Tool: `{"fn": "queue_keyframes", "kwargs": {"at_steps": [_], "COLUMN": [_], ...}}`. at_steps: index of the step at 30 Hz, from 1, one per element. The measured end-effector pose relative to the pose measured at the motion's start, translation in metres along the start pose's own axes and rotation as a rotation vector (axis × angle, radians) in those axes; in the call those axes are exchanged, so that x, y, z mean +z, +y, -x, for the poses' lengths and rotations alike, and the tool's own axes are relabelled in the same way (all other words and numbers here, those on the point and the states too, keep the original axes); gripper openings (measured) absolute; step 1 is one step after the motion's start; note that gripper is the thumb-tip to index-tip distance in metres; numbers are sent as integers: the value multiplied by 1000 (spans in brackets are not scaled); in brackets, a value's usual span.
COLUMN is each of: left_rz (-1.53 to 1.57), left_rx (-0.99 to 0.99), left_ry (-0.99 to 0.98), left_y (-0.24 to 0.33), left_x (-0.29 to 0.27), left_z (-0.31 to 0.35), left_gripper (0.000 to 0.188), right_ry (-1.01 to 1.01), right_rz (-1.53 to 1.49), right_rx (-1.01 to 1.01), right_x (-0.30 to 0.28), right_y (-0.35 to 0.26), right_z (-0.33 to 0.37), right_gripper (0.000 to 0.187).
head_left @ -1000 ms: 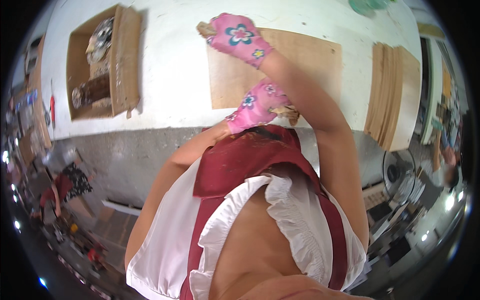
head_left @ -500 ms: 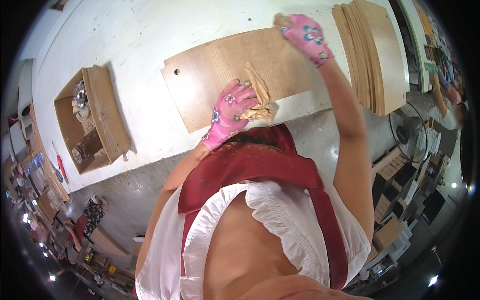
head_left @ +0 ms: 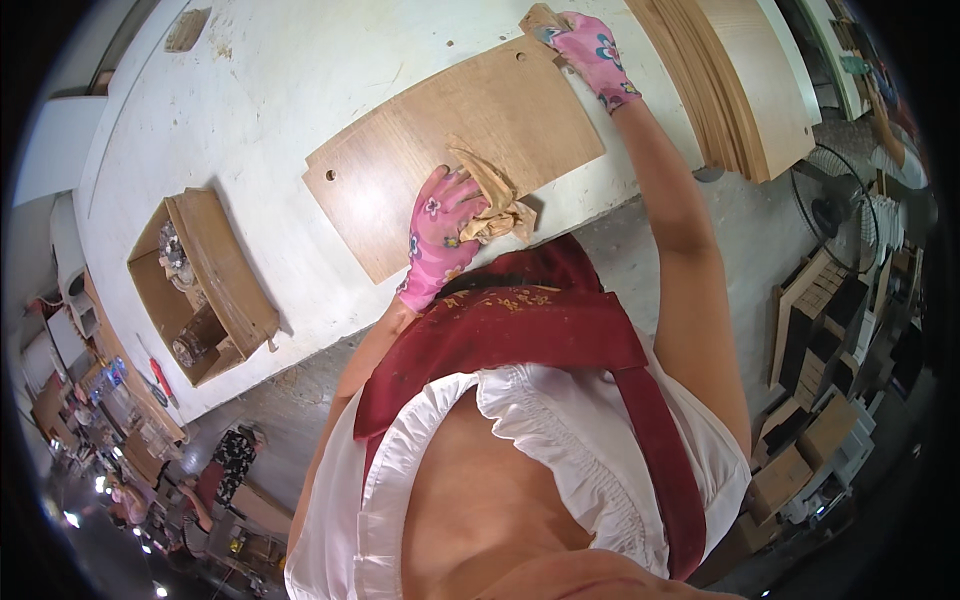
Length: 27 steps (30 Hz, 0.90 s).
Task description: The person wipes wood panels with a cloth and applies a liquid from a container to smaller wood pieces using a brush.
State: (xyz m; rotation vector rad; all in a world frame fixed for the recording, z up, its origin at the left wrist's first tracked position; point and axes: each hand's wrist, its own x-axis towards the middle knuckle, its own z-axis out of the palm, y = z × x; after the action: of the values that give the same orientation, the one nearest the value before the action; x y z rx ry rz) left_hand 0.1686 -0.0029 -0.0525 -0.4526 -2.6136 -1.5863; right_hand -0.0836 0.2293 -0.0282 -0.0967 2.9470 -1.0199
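Note:
A flat wooden board (head_left: 440, 130) with a round hole near each far corner lies on the white table in front of me. My left hand (head_left: 445, 220), in a pink flowered glove with bare fingertips, rests on the near part of the board. Its fingers are closed on a crumpled tan cloth (head_left: 500, 215), which spreads over the board's near edge. My right hand (head_left: 590, 55), gloved alike, is at the board's far right corner. It grips a small tan block-like piece (head_left: 543, 20); the fingers partly hide it.
On the right stands a stack of similar wooden boards (head_left: 700, 80). An open cardboard box (head_left: 225, 270) with wrapped rolls inside sits at left, near a red-handled tool (head_left: 160, 375). A small brown block (head_left: 187, 30) lies far left. A black fan (head_left: 830, 210) stands beyond the table's right end.
My view has turned somewhat. My right hand has moved along the far right corner with the tan piece, and the hole there now shows. My left hand stays on the board with the cloth.

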Motion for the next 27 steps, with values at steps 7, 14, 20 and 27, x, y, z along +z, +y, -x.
{"fn": "queue_keyframes", "kwargs": {"at_steps": [7, 14, 20, 27], "left_rz": [-29, -40, -13, 804], "left_rx": [91, 81, 43, -3], "left_ry": [29, -23, -1, 213], "left_y": [20, 22, 20, -21], "left_x": [-11, -12, -7, -19], "left_z": [-14, -15, -10, 13], "left_gripper": [43, 42, 40, 71], "right_ry": [-108, 27, -38, 253], "right_rz": [-134, -96, -82, -230], "right_rx": [170, 202, 299, 233], "right_x": [-16, -32, -62, -51], "right_y": [-2, 35, 65, 71], "right_z": [26, 109, 197, 229], "right_gripper": [46, 40, 36, 31]}}
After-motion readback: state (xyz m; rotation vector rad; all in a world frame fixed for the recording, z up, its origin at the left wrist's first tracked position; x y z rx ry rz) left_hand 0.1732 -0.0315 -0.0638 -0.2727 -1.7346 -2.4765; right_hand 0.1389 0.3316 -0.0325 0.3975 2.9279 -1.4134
